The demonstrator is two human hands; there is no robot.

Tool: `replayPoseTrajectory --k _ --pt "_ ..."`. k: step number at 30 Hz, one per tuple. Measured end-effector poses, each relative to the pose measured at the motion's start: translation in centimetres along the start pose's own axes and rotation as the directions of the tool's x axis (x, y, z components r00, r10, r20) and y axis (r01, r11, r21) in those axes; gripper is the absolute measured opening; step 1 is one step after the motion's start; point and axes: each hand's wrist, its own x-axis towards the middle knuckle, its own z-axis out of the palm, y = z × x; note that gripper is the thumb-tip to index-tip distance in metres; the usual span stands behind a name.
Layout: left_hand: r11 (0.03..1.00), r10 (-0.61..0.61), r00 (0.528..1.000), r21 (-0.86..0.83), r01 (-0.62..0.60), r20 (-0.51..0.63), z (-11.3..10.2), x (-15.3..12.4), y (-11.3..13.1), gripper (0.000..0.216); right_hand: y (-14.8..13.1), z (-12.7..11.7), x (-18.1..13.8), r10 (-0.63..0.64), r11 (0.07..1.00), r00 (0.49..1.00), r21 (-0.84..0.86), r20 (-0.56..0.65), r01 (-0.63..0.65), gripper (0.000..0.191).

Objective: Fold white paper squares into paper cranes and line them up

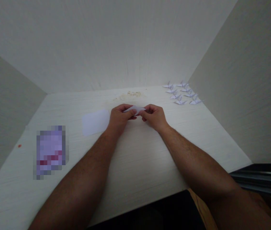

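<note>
A small folded piece of white paper [136, 109] is held between my two hands, above the middle of the table. My left hand [121, 115] pinches its left part, with the thumb on top. On the other side, my right hand [153, 115] grips the right part between thumb and fingers. Both hands partly cover the paper, so its full shape is hidden. Just left of my left hand lies a flat stack or sheet of white paper [96, 122]. Several folded white paper cranes [180, 96] stand in two rows at the back right.
The white table [140, 159] is bounded by a back wall [116, 44] and side walls. A blurred-out purple and red item [50, 148] lies at left, near a small orange spot [19, 146]. Brownish marks [130, 95] show at the back. Dark rails [260, 182] are at lower right.
</note>
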Motion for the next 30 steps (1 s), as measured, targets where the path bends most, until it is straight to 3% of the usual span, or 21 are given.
replayPoseTrajectory --k 15,22,27,30 --pt "1.0 0.003 0.999 0.017 -0.004 0.034 -0.05 -0.11 0.16 0.035 -0.02 -0.03 0.04 0.002 1.0 1.0 0.027 0.012 -0.003 0.026" --pt "0.982 0.059 0.995 0.174 -0.072 0.077 -0.26 -0.08 0.18 0.023 0.54 0.09 0.21 -0.022 0.999 1.0 0.024 0.014 0.021 0.032" --pt "0.992 0.063 0.997 0.11 -0.069 0.054 -0.26 0.02 0.01 0.023 0.28 0.31 -0.03 -0.025 1.0 0.998 0.006 0.051 0.025 0.025" --pt "0.993 0.064 0.995 0.096 -0.072 0.082 -0.19 0.04 -0.04 0.026 0.08 0.4 -0.24 -0.047 0.999 0.999 0.0 0.011 0.047 0.027"
